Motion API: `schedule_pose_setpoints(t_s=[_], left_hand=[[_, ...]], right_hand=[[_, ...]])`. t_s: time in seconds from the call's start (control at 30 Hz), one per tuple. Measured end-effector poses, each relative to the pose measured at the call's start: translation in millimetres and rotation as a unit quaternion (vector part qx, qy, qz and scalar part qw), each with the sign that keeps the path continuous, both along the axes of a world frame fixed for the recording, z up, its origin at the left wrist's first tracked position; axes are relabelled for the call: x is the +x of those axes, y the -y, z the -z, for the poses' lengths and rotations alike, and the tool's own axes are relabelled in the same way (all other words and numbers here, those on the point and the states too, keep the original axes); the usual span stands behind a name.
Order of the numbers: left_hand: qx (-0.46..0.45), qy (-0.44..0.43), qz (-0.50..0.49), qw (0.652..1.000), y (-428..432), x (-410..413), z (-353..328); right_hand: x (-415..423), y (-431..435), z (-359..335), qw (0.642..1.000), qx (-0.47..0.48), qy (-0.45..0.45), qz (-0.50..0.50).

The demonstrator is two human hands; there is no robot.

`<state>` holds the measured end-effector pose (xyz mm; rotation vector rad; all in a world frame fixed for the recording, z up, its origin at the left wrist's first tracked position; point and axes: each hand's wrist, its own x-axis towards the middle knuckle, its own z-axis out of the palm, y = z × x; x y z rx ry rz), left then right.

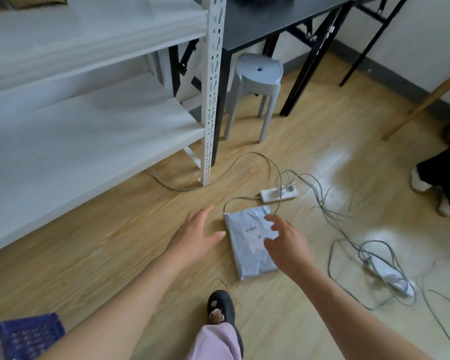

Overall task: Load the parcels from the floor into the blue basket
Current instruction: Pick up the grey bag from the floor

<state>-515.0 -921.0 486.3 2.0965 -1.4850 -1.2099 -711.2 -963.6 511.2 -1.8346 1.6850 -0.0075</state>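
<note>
A flat grey parcel (247, 252) with a white label lies on the wooden floor in front of me. My left hand (195, 236) hovers just left of it, fingers straight and spread, holding nothing. My right hand (286, 242) is over the parcel's right edge, fingers loosely spread, empty. A corner of the blue basket (24, 339) shows at the bottom left, partly cut off by the frame edge.
White metal shelving (89, 120) fills the left. A grey stool (257, 87) and a black table (270, 19) stand behind. A power strip (279, 194) and tangled cables (374, 255) lie right of the parcel. Another person's feet (437, 188) are at the right edge. My slippered foot (221, 310) is below.
</note>
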Motion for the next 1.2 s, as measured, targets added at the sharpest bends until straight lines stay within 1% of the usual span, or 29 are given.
schedule_pose_setpoints(t_s=[0.33,0.47,0.57,0.67,0.87,1.0,1.1,1.2], left_hand=[[0.03,-0.031,-0.036,0.998,149,-26,64],[0.068,-0.06,-0.068,0.994,177,-36,102],[0.096,-0.055,-0.08,0.991,182,-39,135],[0.128,-0.047,-0.095,0.986,184,-41,179],[0.199,-0.066,-0.16,0.965,192,-54,281],[0.258,-0.082,-0.185,0.945,198,-71,362],[0.278,-0.104,-0.214,0.931,204,-83,428],[0.303,-0.149,-0.263,0.904,204,-98,485]], right_hand=[[-38,159,48,0.999,0.037,-0.039,0.008],[-51,195,85,0.997,0.055,-0.05,0.015],[-53,208,119,0.995,0.076,-0.055,0.013],[-56,217,168,0.993,0.099,-0.06,0.006],[-78,229,276,0.984,0.162,-0.073,0.0],[-95,236,353,0.977,0.194,-0.089,0.007],[-111,237,413,0.971,0.213,-0.105,0.005],[-130,236,470,0.964,0.237,-0.121,0.009]])
